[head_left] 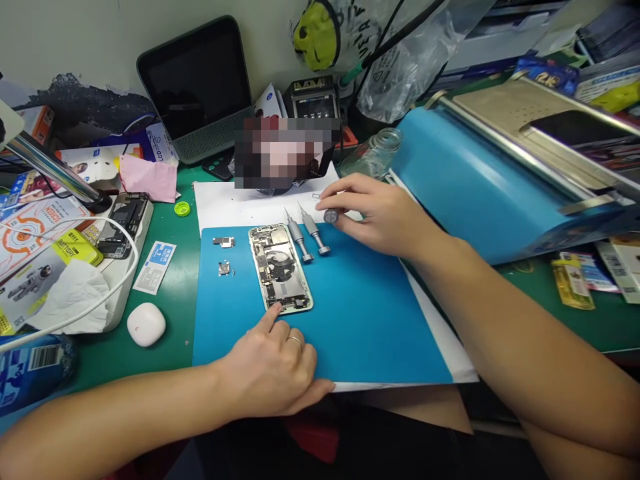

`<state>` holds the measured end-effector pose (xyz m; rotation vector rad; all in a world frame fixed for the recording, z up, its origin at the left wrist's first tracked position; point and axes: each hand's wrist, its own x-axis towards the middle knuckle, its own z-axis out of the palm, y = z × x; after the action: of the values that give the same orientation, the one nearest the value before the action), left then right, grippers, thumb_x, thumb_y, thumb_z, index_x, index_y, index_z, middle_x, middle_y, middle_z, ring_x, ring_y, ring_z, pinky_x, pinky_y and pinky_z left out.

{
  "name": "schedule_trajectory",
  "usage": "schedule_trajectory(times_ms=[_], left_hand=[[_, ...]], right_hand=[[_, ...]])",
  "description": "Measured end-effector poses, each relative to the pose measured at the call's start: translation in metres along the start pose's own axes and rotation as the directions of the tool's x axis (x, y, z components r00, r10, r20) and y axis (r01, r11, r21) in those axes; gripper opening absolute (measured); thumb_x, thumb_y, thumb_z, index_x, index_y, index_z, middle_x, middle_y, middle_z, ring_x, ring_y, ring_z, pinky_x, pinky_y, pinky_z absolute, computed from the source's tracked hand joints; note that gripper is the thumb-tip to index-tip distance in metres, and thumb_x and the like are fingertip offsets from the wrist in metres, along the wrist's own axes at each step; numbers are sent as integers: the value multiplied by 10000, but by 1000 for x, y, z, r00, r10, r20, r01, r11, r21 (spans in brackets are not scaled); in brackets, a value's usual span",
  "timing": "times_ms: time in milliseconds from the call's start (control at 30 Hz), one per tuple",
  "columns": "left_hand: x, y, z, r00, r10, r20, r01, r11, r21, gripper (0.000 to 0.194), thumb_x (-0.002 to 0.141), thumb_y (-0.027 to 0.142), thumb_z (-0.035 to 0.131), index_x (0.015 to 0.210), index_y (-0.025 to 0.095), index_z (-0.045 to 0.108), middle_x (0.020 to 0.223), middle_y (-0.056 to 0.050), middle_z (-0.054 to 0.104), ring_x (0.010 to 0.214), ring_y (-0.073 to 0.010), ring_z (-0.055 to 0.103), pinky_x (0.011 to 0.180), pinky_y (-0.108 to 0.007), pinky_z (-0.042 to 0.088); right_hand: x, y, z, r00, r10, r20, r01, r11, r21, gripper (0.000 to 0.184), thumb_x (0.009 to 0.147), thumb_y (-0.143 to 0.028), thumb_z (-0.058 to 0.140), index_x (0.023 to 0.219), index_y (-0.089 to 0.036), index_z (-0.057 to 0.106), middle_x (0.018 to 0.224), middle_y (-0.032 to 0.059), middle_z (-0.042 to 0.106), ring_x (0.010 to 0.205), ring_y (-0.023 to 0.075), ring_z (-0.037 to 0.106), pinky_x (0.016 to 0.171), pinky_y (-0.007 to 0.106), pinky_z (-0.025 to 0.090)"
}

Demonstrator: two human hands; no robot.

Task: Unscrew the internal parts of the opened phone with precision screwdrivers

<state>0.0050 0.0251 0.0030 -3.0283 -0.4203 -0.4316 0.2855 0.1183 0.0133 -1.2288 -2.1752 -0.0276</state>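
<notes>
An opened phone (279, 268) lies face down on a blue mat (360, 313), its insides exposed. My left hand (273, 367) rests on the mat with the index finger stretched to the phone's near corner and the other fingers curled under. My right hand (373, 213) is closed on a small grey screwdriver (331, 215) at the mat's far edge. Two more grey screwdrivers (307, 235) lie side by side to the right of the phone. Two small removed parts (223, 255) sit left of the phone.
A second opened phone (121, 223) lies on a white box at the left, with a white earbud case (145, 324) nearby. A blue and beige roller machine (505, 153), a glass jar (377, 152) and a dark speaker (197, 87) stand behind the mat.
</notes>
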Motion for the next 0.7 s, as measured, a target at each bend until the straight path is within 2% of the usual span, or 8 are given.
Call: schedule_trajectory(times_ms=[100, 267, 433, 700], left_hand=[[0, -1, 0, 1000, -4, -11, 4, 1000, -1, 461, 1004, 532, 450, 710, 197, 568, 646, -28, 595, 603, -194, 583, 955, -450, 509], [0, -1, -2, 1000, -2, -9, 2, 1000, -9, 469, 1016, 516, 425, 704, 197, 571, 647, -28, 594, 595, -197, 576, 952, -446, 508], [-1, 0, -1, 1000, -4, 11, 4, 1000, -10, 470, 1019, 524, 421, 715, 198, 569, 660, -32, 594, 617, -204, 579, 987, -459, 479], [0, -1, -3, 1000, 2, 27, -1, 1000, -13, 464, 1015, 527, 434, 719, 196, 567, 659, -32, 596, 625, -204, 590, 979, -458, 492]], right_hand=[[-3, 11, -1, 985, -45, 164, 47, 999, -8, 237, 923, -159, 507, 1029, -220, 710, 1179, 102, 704, 1049, 267, 717, 868, 403, 606], [-3, 16, -2, 960, -43, 278, 47, 999, -9, 289, 923, -130, 443, 1058, -194, 690, 1236, 139, 687, 1149, 293, 683, 947, 440, 589], [-2, 14, 1, 941, -30, 336, 20, 999, 34, 305, 904, -130, 432, 1051, -192, 692, 1224, 141, 702, 1129, 301, 676, 956, 479, 579], [-2, 12, 4, 944, -8, 328, -20, 997, 79, 263, 940, -203, 440, 996, -240, 694, 1182, 94, 732, 1099, 286, 680, 920, 470, 576]])
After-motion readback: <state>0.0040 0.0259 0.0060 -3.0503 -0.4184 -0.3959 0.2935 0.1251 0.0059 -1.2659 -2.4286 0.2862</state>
